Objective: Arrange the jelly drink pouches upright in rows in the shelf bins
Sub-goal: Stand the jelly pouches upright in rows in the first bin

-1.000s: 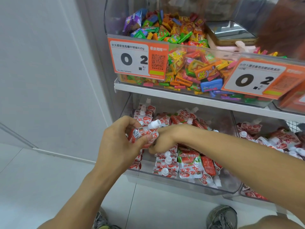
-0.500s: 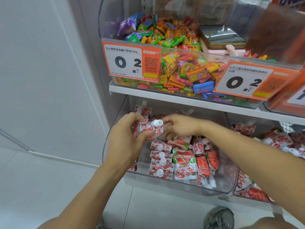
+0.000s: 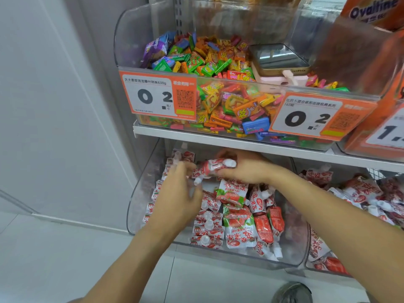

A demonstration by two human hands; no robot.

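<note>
While the left hand [image 3: 178, 193] hovers blurred over the clear lower bin [image 3: 140, 193], whether its fingers are spread or closed cannot be told; just right of it, the right hand [image 3: 244, 169] grips a red-and-white jelly pouch [image 3: 213, 168] above the loose pouches [image 3: 238, 221] heaped in that bin.

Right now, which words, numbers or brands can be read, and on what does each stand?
"0 2" with "630g": left price tag on the candy bin.
"0 2": middle price tag on the same bin.
"Ovaltine": orange pack, top right.
"1": partly cut-off right tag.
Tags' Chinese small print and QR codes, and pouch lettering: too blurred.
</note>
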